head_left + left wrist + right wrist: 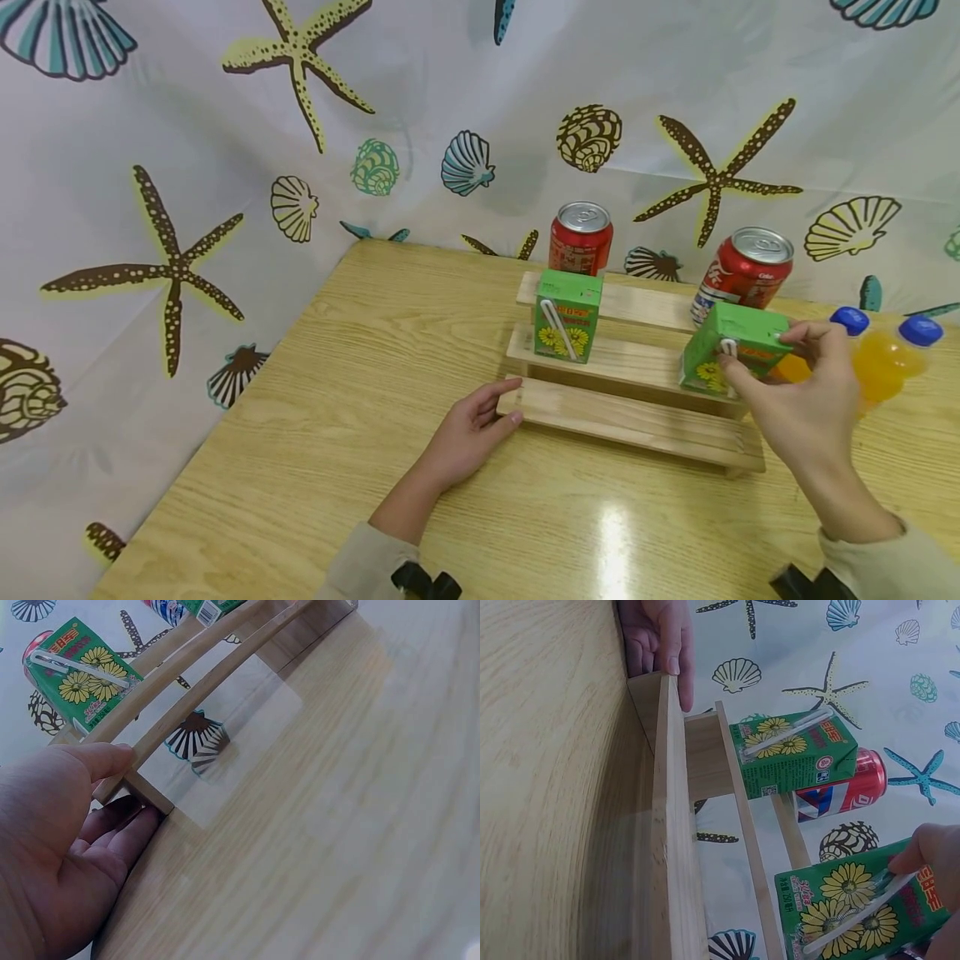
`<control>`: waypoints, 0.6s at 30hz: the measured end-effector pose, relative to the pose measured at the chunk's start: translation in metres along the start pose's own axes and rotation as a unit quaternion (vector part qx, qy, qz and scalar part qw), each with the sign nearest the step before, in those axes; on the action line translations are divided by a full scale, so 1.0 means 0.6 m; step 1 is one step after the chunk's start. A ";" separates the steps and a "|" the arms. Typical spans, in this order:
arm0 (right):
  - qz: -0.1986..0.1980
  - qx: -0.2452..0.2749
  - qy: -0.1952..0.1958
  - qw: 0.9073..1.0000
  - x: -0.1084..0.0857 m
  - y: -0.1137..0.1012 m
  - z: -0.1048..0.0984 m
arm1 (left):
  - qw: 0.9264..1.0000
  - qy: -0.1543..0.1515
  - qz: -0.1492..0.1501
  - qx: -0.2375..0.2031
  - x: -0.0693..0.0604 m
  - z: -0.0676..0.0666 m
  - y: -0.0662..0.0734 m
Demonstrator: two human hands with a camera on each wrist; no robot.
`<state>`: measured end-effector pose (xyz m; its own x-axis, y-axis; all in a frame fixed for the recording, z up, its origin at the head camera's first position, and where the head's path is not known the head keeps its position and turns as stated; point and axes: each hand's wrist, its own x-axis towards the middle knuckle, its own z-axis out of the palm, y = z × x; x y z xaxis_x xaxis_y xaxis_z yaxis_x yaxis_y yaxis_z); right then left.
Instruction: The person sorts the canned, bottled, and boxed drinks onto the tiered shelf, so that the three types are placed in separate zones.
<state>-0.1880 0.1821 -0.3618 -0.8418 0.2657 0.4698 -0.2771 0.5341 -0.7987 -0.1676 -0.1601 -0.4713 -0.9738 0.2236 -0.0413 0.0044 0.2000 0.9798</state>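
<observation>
A three-step wooden display rack (637, 418) stands on the table. My left hand (471, 437) grips the left end of its lowest step; in the left wrist view the fingers (139, 832) reach round the end of the slat. With thumb and fingers, my right hand (813, 404) pinches a green drink carton (705, 367) with yellow flowers and a straw, at the right end of the middle step. A matching carton (567, 321) stands upright on that step's left end. Behind them, red soda cans (581, 243) (750, 271) stand at both ends of the top step.
To the right of the rack, partly behind my right hand, stand orange drink bottles (885, 367) with blue caps. A white curtain (420, 92) printed with shells and starfish hangs behind and to the left of the wooden table (300, 433).
</observation>
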 end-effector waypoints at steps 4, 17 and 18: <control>0.001 -0.003 0.001 1.000 0.002 0.002 0.003 | 1.000 0.001 0.000 0.001 0.001 0.000 -0.001; 0.011 -0.005 0.001 1.000 0.002 0.005 0.007 | 1.000 -0.001 -0.002 -0.003 0.001 0.000 0.000; 0.010 -0.005 0.000 1.000 0.002 0.005 0.007 | 1.000 -0.001 -0.002 -0.003 0.000 0.000 0.000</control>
<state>-0.1915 0.1808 -0.3654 -0.8474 0.2760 0.4535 -0.2557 0.5364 -0.8043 -0.1679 -0.1600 -0.4714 -0.9735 0.2243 -0.0448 -0.0002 0.1952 0.9808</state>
